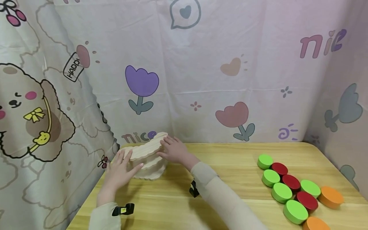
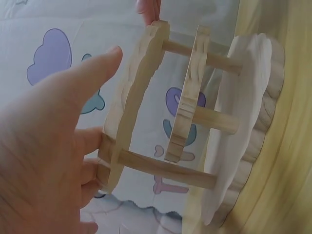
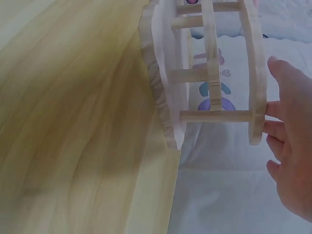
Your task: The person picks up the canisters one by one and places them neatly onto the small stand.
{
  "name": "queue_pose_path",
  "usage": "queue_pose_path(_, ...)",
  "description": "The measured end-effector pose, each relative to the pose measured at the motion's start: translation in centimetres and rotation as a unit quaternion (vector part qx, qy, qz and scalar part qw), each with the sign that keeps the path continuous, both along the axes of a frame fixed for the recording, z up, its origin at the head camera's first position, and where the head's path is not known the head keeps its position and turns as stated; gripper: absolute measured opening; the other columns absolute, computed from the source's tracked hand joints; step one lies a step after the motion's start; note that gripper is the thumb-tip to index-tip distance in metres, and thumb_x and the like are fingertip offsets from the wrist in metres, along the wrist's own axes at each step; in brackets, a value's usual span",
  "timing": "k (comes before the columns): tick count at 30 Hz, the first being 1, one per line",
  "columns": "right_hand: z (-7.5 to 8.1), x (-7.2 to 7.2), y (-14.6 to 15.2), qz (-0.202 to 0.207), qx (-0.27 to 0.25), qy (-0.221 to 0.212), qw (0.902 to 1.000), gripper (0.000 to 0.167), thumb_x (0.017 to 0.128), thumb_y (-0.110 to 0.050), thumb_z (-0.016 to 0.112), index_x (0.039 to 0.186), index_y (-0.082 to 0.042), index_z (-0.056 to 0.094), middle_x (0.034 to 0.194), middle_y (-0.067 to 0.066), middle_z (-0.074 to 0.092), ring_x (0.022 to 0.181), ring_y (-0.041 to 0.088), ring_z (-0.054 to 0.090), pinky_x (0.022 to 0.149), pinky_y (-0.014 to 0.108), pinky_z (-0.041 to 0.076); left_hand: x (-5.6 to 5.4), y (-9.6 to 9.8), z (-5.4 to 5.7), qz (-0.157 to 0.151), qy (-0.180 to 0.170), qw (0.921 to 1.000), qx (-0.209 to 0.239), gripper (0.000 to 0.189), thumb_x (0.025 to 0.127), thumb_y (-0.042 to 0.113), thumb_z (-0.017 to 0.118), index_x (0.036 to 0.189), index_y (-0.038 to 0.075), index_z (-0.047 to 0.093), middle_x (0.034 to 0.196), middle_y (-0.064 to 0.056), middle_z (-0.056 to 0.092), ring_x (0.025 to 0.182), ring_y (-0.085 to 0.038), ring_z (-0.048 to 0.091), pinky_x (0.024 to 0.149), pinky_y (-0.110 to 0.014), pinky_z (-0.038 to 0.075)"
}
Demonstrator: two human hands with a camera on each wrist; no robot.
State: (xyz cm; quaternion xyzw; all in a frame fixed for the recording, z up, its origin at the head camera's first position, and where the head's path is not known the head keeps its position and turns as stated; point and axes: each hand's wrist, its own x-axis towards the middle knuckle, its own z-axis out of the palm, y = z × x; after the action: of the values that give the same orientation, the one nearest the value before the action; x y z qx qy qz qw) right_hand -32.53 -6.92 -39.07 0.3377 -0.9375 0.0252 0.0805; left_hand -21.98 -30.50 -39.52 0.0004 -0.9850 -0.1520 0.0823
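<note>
A tiered stand of pale wood with scalloped edges [image 1: 149, 147] stands at the table's back left. Round dowels [image 2: 168, 168] join its narrow top board [image 2: 127, 92], a shorter middle board [image 3: 212, 58] and a broad base [image 3: 168, 83] on the table. My left hand [image 1: 117, 175] has its fingers on the left end of the top board, its thumb held away from the wood in the left wrist view. At the other end, my right hand [image 1: 176, 151] touches the same board with its fingertips, thumb also spread apart.
On the right of the wooden table [image 1: 230, 191] lie several round discs, among them green [image 1: 281, 192], dark red [image 1: 291, 182] and orange [image 1: 331, 197] ones. A printed cloth [image 1: 187, 80] hangs behind the table and along both sides.
</note>
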Motion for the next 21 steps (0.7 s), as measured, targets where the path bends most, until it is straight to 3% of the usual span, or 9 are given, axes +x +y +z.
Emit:
queue_pose_path(10, -0.6, 0.4, 2.9, -0.015, -0.028, -0.003, 0.9995, 0.069, 0.097, -0.061, 0.04, 0.151, -0.016, 0.038, 0.157, 0.005, 0.037, 0.149, 0.024, 0.028, 0.123, 0.042, 0.022, -1.0, 1.7, -0.2, -0.024, -0.004, 0.9997, 0.003, 0.092, 0.088, 0.072, 0.046, 0.157, 0.017, 0.02, 0.164, -0.019, 0.006, 0.151, -0.043, 0.004, 0.11, -0.078, 0.0)
queue_pose_path(21, -0.8, 1.3, 6.1, -0.032, -0.1, -0.026, 0.9941, 0.069, 0.097, -0.056, 0.048, 0.148, -0.011, 0.041, 0.156, 0.012, 0.037, 0.148, 0.028, 0.03, 0.123, 0.043, 0.023, -2.2, 4.0, -0.3, -0.05, 0.007, 0.9987, 0.0, 0.089, 0.088, 0.07, 0.05, 0.156, 0.02, 0.023, 0.165, -0.015, 0.007, 0.152, -0.038, 0.005, 0.113, -0.074, 0.001)
